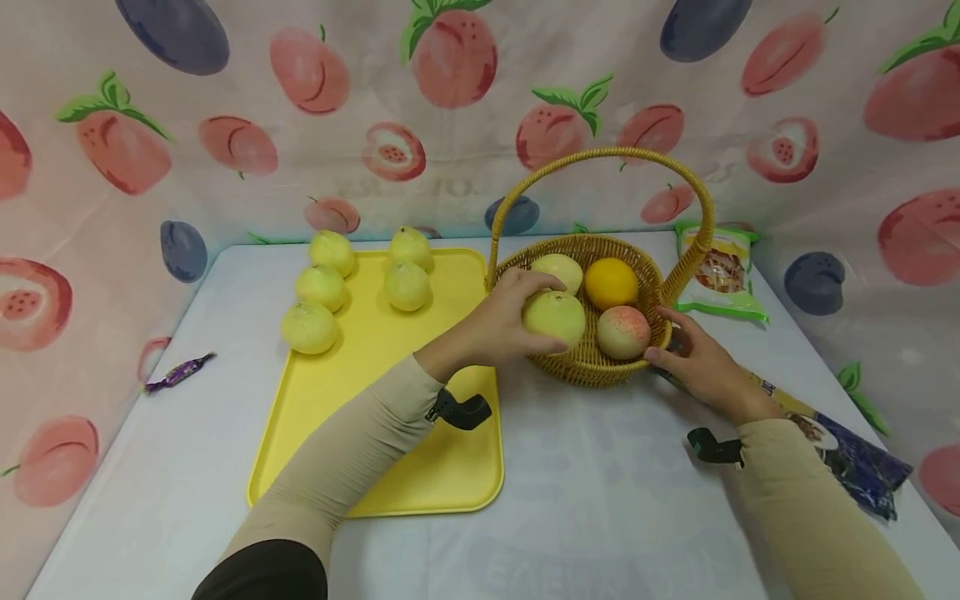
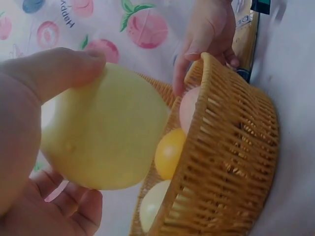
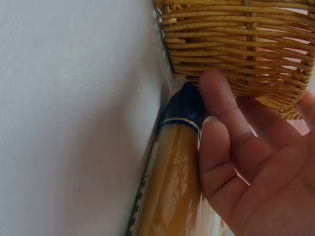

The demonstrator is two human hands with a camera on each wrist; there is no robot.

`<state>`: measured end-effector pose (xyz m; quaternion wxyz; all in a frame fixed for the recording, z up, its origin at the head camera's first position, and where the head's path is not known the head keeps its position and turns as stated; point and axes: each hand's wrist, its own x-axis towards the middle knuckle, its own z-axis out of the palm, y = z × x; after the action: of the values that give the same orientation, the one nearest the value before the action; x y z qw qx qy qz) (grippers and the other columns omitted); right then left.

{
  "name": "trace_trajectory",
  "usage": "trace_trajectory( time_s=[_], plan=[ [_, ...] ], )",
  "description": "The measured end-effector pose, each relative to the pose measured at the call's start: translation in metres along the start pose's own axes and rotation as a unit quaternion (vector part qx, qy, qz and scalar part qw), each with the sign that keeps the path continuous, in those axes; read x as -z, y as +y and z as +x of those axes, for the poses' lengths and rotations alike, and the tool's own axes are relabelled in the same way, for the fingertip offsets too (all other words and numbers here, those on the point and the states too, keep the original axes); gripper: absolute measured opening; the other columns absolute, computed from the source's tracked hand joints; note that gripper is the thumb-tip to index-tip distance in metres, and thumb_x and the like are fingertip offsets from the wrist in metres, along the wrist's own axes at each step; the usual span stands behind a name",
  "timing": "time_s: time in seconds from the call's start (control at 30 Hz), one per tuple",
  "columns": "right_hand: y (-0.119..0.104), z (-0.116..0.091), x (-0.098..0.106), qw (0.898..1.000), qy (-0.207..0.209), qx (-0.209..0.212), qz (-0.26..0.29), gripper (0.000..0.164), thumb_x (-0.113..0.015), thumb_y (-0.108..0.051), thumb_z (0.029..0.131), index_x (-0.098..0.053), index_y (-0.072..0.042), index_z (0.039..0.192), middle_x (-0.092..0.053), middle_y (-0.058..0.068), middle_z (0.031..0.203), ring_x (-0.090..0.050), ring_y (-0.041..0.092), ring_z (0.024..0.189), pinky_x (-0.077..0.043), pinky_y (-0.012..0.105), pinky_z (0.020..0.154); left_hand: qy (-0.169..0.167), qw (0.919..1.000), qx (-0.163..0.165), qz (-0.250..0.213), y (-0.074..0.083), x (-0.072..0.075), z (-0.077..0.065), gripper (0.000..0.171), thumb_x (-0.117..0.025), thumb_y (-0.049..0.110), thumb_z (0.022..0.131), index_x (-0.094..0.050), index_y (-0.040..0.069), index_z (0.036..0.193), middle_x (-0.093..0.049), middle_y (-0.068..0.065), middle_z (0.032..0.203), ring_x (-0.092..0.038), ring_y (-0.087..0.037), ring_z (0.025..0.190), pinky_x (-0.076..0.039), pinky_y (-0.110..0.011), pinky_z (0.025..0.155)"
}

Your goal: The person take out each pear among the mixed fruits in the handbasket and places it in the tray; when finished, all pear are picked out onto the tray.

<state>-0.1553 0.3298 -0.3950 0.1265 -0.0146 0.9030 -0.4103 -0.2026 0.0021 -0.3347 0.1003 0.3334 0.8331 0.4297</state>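
Observation:
My left hand holds a round pale yellow-green fruit over the near left part of a wicker basket. In the left wrist view, the thumb lies on one side of this fruit and bent fingers on the other. My right hand grips the basket's right rim, thumb at the rim and fingers along the outer wall. Inside the basket lie another pale fruit, an orange and a peach. Below the right fingers, a packet of long yellow sticks lies beside the basket.
Left of the basket lies a yellow tray, with several pale fruits towards its back and left edge. A purple-wrapped candy is at far left. Behind the basket's right side is a green-edged packet. The tall handle arches over the basket.

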Motion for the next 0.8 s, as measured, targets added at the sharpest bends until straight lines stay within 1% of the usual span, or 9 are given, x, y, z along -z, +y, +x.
trace_trajectory(
  time_s=[0.17,0.27,0.4,0.5,0.57,0.8],
  plan=[
    [-0.001,0.001,0.0,1.0,0.0,0.003,-0.004,0.089,-0.06,-0.048,0.099,-0.008,-0.012,0.162,-0.013,0.03,0.161,-0.024,0.059,0.138,-0.028,0.072,0.104,0.026,0.9996,0.008,0.001,-0.005,0.009,-0.018,0.067,-0.085,0.036,0.082,-0.053,0.015,0.137,-0.04,-0.008,0.133,-0.043,-0.021,0.115,-0.044,-0.04,0.094],
    [-0.001,0.001,0.0,1.0,0.0,0.003,-0.003,0.089,-0.06,-0.047,0.099,-0.008,-0.012,0.162,-0.014,0.031,0.16,-0.025,0.058,0.138,-0.028,0.071,0.104,0.036,0.9992,0.013,0.011,-0.011,0.015,-0.029,0.066,-0.086,0.034,0.081,-0.053,0.013,0.136,-0.044,-0.007,0.134,-0.046,-0.022,0.115,-0.044,-0.04,0.094],
    [-0.002,0.0,0.0,1.0,0.002,0.004,0.001,0.09,-0.061,-0.048,0.099,-0.009,-0.01,0.162,-0.014,0.03,0.16,-0.025,0.057,0.139,-0.028,0.07,0.106,0.05,0.9984,0.019,0.02,-0.021,0.023,-0.045,0.069,-0.087,0.03,0.08,-0.053,0.009,0.136,-0.05,-0.009,0.137,-0.048,-0.023,0.118,-0.044,-0.043,0.098],
    [-0.003,-0.001,0.0,1.0,0.005,0.009,0.004,0.09,-0.062,-0.047,0.099,-0.009,-0.009,0.162,-0.015,0.029,0.161,-0.025,0.056,0.139,-0.028,0.069,0.106,0.062,0.9974,0.032,0.02,-0.031,0.03,-0.058,0.07,-0.087,0.029,0.08,-0.053,0.008,0.136,-0.051,-0.009,0.137,-0.049,-0.023,0.119,-0.044,-0.044,0.099],
    [-0.003,-0.001,0.0,1.0,0.007,0.01,0.007,0.09,-0.062,-0.046,0.099,-0.009,-0.009,0.162,-0.015,0.029,0.161,-0.027,0.056,0.139,-0.029,0.068,0.106,0.068,0.9964,0.045,0.023,-0.037,0.035,-0.066,0.07,-0.087,0.03,0.08,-0.053,0.008,0.136,-0.052,-0.008,0.136,-0.05,-0.024,0.117,-0.044,-0.044,0.098],
    [-0.002,-0.002,-0.001,1.0,0.014,0.008,0.014,0.09,-0.062,-0.046,0.099,-0.009,-0.01,0.162,-0.017,0.03,0.16,-0.028,0.055,0.138,-0.031,0.069,0.104,0.088,0.9905,0.101,0.03,-0.061,0.051,-0.092,0.072,-0.085,0.032,0.082,-0.05,0.007,0.139,-0.05,-0.011,0.138,-0.051,-0.028,0.115,-0.045,-0.047,0.093]
  ],
)
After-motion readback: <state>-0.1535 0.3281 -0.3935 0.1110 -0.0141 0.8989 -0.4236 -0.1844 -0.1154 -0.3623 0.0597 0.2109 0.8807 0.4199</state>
